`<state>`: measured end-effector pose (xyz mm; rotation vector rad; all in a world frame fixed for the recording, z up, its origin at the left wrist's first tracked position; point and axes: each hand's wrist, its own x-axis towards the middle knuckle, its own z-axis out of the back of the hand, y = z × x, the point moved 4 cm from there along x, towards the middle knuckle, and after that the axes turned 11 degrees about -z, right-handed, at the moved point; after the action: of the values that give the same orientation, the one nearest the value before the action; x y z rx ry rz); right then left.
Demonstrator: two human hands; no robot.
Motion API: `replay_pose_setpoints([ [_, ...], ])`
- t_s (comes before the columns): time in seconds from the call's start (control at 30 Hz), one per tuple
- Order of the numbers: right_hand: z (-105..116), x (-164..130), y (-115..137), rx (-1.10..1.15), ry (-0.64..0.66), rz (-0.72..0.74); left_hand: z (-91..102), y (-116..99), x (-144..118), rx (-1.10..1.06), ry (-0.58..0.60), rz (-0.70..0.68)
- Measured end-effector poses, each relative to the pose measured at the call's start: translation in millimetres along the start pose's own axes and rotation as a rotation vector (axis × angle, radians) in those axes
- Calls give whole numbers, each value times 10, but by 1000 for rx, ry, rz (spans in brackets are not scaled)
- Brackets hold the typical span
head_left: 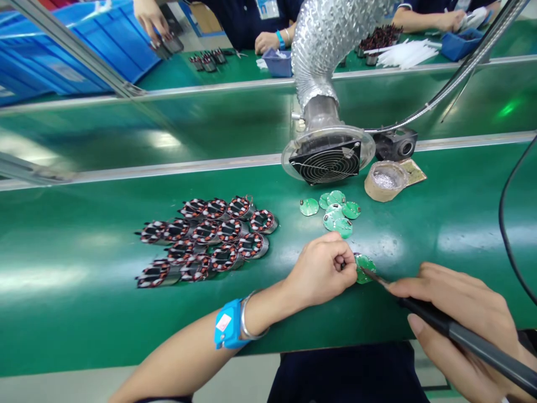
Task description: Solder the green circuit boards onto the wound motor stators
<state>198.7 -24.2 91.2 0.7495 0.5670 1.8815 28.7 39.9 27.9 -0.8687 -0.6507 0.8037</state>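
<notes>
My left hand (325,268) is closed in a pinch at the left edge of a round green circuit board (366,270). A small dark piece shows between its fingers, partly hidden. In my right hand (465,319) is a soldering iron (451,330) with a black and grey handle, gripped like a pen. Its tip meets the face of the board. More round green boards (334,215) lie in a loose group just beyond my left hand. To the left stand several motor stators (218,238) with copper windings, packed in rows on the green bench.
A fume extractor (327,159) on a silver flexible duct (335,50) hangs above the boards. A small round pot of solder (386,180) sits at its right. A black cable (505,224) hangs at right. Across the bench, co-workers handle parts beside blue bins (84,45).
</notes>
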Motion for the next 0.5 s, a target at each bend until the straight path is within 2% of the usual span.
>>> replay_pose_setpoints([
  [0.23,18,22,78,-76,-15,19,-11,-3,-1,44,3,6],
  [0.5,8,39,109,-93,61,59,-22,-5,13,79,19,-3],
])
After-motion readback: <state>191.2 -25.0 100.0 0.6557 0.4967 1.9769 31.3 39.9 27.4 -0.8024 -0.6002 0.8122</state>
